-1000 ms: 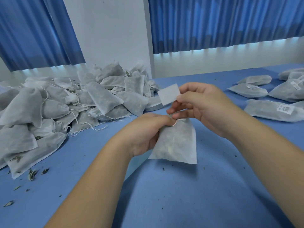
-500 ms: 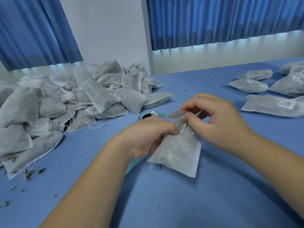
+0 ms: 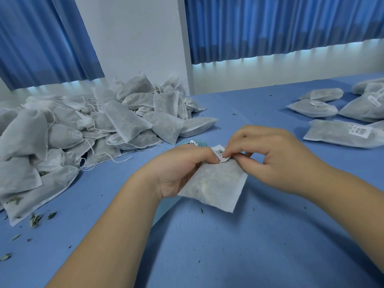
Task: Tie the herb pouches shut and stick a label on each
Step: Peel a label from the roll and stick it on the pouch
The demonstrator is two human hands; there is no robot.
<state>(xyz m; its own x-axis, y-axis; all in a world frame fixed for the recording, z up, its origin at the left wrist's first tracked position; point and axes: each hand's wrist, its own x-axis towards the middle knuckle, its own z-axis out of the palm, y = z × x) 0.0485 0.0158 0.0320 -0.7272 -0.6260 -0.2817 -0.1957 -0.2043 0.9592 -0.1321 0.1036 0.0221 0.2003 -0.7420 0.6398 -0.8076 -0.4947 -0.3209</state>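
On blue table [image 3: 228, 246], below blue curtains [image 3: 270, 23]: left hand [image 3: 180, 165] grips pouch [image 3: 216, 183], right hand [image 3: 270, 156] pinches label [image 3: 220, 152]; pile [image 3: 83, 129] at left.

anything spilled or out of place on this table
Yes: dried herb crumbs are scattered over the blue table, thickest at the near left by the heap of pouches. The held pouch and its label look intact.

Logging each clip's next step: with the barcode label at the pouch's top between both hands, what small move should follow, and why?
Probably press the label flat with the right hand: it sits at the neck of the pouch, which the left hand grips, and its edge looks curled, not stuck down.
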